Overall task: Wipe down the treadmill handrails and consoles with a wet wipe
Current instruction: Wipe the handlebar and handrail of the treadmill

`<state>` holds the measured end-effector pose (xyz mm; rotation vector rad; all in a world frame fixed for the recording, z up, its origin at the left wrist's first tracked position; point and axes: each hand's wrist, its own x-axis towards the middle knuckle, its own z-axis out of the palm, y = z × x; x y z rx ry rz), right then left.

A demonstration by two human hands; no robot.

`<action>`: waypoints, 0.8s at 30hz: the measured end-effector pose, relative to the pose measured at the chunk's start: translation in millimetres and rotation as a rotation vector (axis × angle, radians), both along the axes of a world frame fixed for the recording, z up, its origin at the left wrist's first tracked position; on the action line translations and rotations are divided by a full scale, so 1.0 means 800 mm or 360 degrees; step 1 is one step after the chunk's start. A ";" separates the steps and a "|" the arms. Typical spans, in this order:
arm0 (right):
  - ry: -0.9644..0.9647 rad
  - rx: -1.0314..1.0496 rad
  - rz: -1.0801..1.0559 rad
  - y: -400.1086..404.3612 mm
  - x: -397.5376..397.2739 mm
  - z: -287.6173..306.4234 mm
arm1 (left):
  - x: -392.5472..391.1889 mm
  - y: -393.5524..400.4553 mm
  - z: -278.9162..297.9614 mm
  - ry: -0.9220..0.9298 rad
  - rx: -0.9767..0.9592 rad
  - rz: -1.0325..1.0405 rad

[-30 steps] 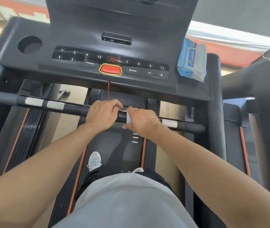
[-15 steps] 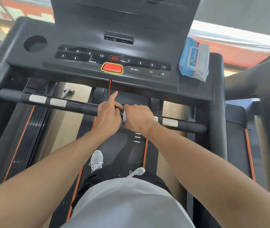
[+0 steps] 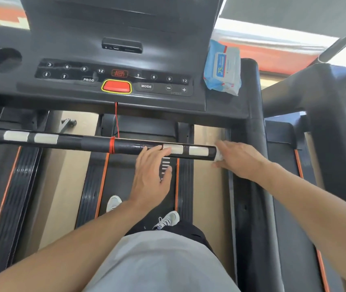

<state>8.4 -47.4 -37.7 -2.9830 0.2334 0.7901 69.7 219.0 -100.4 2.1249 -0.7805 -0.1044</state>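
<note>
The crossbar handrail [image 3: 96,143] is touched by the relaxed left hand [image 3: 151,175]; at its right end the wet wipe [image 3: 218,155] is gripped by the right hand [image 3: 239,159]. The console [image 3: 115,81] likely remains unwiped.

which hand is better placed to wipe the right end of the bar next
Right. The right hand already holds the wipe against the right end of the bar. The left hand lies open nearer the middle, with no wipe.
</note>
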 end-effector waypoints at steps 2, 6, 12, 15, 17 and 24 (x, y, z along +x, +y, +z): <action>-0.0143 0.0173 -0.0130 -0.009 -0.018 0.011 | 0.001 0.005 0.005 0.0093 -0.0061 0.0024; -0.0617 0.0536 -0.0369 0.042 -0.023 0.034 | -0.002 0.027 0.025 0.0470 -0.0159 0.0121; -0.0469 0.1538 -0.0681 0.180 0.044 0.039 | 0.006 0.078 0.045 0.1220 -0.0509 0.0299; -0.0414 0.1764 -0.0777 0.220 0.082 0.034 | 0.023 0.117 0.053 0.1145 -0.0566 0.0650; -0.0390 0.1971 -0.1008 0.240 0.106 0.030 | 0.037 0.144 0.051 0.1110 -0.0636 0.0856; -0.0694 0.1894 -0.1393 0.297 0.208 0.023 | 0.088 0.215 0.031 0.1527 -0.0828 0.0847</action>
